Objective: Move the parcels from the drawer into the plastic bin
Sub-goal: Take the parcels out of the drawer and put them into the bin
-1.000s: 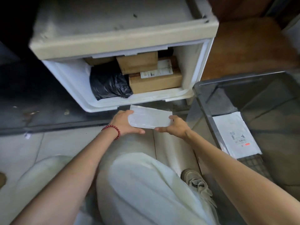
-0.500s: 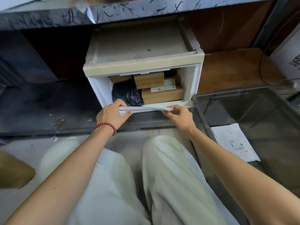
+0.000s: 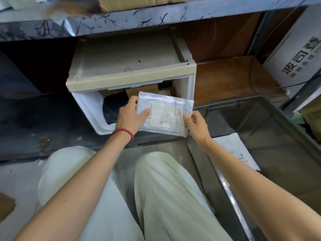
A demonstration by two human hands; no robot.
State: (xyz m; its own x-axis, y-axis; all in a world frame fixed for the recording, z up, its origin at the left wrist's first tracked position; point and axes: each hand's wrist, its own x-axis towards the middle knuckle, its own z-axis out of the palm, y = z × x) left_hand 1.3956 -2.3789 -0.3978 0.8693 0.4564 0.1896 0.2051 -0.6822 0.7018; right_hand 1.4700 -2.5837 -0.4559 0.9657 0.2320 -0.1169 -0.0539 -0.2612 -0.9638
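Held up in front of the open drawer (image 3: 90,108), the white parcel (image 3: 165,115) looks light and floppy, so the left hand (image 3: 129,117) and right hand (image 3: 196,125) each pinch an opposite edge.

parcel storeroom, scribbled shelf (image 3: 156,16), stacked cartons (image 3: 139,1)

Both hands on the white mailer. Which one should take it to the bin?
Right, probably. The right hand pinches the white mailer at the edge nearest the plastic bin, which sits on that side. The left hand would have to cross the body.
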